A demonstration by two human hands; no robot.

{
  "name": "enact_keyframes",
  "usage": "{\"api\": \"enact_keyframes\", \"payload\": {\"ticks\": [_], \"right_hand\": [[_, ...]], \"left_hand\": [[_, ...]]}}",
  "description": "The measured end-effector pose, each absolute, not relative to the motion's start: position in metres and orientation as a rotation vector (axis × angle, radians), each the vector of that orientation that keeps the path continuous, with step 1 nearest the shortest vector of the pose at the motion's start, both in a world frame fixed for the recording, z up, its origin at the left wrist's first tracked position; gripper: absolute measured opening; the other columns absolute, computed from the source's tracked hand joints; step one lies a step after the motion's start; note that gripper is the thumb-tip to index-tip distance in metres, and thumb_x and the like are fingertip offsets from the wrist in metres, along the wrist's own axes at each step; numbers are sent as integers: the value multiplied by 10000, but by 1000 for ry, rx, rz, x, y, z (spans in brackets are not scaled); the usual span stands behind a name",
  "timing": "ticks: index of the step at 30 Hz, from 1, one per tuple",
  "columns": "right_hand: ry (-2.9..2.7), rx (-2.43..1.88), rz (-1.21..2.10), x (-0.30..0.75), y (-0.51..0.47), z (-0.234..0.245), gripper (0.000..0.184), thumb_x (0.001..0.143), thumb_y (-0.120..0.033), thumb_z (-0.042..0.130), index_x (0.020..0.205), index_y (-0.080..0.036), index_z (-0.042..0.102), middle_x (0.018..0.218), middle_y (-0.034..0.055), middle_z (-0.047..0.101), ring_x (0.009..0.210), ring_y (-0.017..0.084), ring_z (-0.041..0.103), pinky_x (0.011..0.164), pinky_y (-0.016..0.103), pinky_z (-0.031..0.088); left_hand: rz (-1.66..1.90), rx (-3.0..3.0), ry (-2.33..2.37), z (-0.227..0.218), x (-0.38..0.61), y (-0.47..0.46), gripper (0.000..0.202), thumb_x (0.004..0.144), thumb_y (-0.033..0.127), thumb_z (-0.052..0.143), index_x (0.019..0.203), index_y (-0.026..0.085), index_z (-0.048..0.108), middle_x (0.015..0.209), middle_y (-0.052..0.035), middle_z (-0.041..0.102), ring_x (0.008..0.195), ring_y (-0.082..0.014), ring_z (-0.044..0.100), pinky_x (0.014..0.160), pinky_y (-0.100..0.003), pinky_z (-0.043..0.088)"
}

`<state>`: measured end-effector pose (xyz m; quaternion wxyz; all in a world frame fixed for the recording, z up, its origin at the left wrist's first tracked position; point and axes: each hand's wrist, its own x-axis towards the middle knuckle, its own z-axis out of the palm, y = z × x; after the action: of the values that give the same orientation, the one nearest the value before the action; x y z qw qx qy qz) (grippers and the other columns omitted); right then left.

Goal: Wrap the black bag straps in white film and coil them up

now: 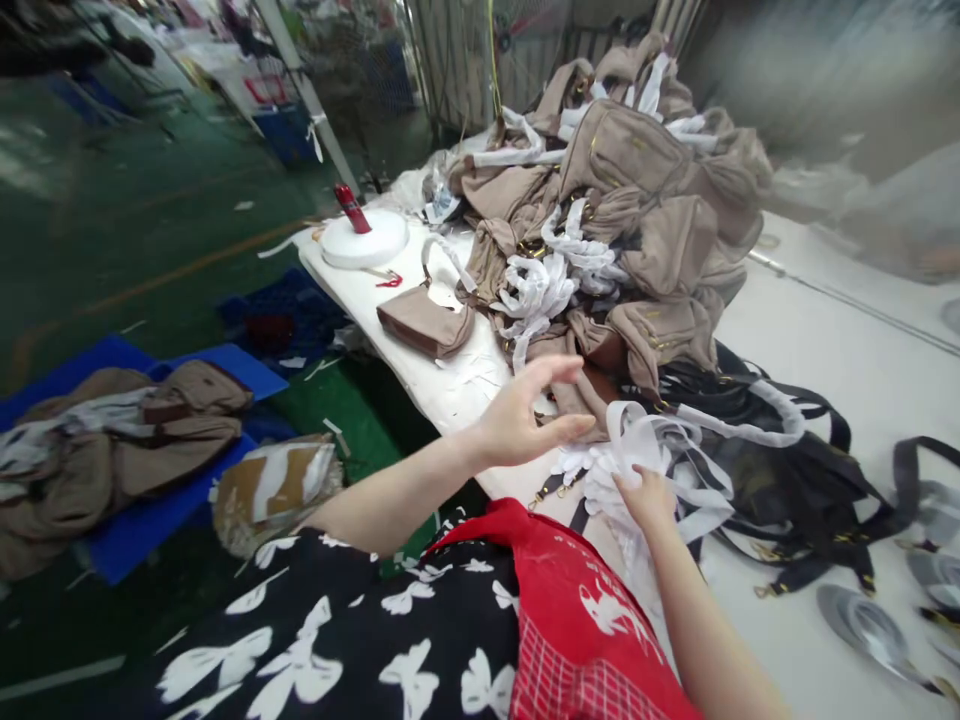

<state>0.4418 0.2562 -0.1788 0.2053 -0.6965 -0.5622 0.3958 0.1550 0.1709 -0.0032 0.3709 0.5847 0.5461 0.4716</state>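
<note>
My left hand (529, 410) hovers over the white table (810, 340) with its fingers spread and curved, holding nothing, just above a brown bag at the foot of the heap. My right hand (646, 497) is closed on a bunch of white paper-wrapped straps (660, 450) lying near the table's front edge. Behind them rises a big pile of tan handbags (630, 200) with white-wrapped straps. A single tan handbag (426, 320) lies apart on the left of the table.
Black bags and straps (795, 480) lie right of my hands. A white round disc with a red bottle (364, 236) sits at the table's far left end. On the green floor, blue mats (150, 440) carry more tan bags. Grey tape rolls (862, 620) lie at right.
</note>
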Motion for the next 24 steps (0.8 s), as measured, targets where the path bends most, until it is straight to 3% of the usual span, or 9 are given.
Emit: {"api": "enact_keyframes", "payload": {"ticks": [2,5,9,11,13,15,18,22,24], "right_hand": [[-1520,-1892,1186,421,273,-170,227,532,-323,761,639,-207,599,868,142,703,1203,417,568,1106,607,332],[-1439,-1730,1401,396,285,-139,223,608,-399,716,632,-209,601,760,129,701,1038,391,663,969,590,481],[-1272,-1328,1750,370,267,-79,413,711,-546,649,923,-196,710,1056,142,757,1058,322,701,940,499,558],[-1096,-1125,1961,363,252,-50,429,685,-496,722,995,-201,737,1133,143,751,1095,334,696,996,527,534],[-942,-994,2063,364,243,-27,445,635,-410,772,1036,-219,760,1164,136,746,1129,351,682,1027,563,512],[-884,-938,1982,374,244,-13,513,634,-414,752,1115,-237,757,1221,125,727,1180,351,655,1061,577,492],[-845,-910,1696,405,263,-5,543,749,-519,656,1212,-245,728,1304,111,682,1262,339,598,1148,596,409],[-764,-1028,1456,446,286,-6,278,880,-498,595,1042,-350,766,1319,66,672,1304,282,570,1205,530,349],[-706,-1066,1463,455,289,-13,238,878,-478,608,967,-326,768,1242,76,704,1250,274,611,1187,523,378]], "left_hand": [[1140,1431,1437,-25,161,173,582,875,434,710,1334,105,571,1297,-181,626,1163,-267,632,1064,-423,489],[910,1312,1518,-58,174,170,573,838,439,734,1272,84,612,1274,-204,646,1149,-289,646,1060,-455,488],[891,1372,1522,-66,186,167,798,722,496,831,1376,136,550,1439,-187,554,1315,-324,537,1154,-478,394],[944,1365,1423,-58,191,168,628,778,483,787,1271,130,620,1312,-154,647,1200,-286,607,1078,-419,460],[934,1291,1283,-51,192,171,391,880,452,680,1083,118,685,1056,-101,725,941,-210,664,878,-323,533],[880,1249,1183,-46,185,172,305,923,406,612,965,117,699,898,-57,714,784,-149,623,731,-246,507],[812,1320,1198,-42,152,170,245,891,352,626,933,129,718,864,-32,702,774,-127,587,710,-205,469],[709,1325,1486,-41,74,149,309,864,413,617,876,130,740,811,-37,703,749,-148,575,705,-222,460],[565,1262,1623,-44,34,133,313,830,425,644,849,133,755,798,-36,713,755,-162,588,719,-228,463]]}}
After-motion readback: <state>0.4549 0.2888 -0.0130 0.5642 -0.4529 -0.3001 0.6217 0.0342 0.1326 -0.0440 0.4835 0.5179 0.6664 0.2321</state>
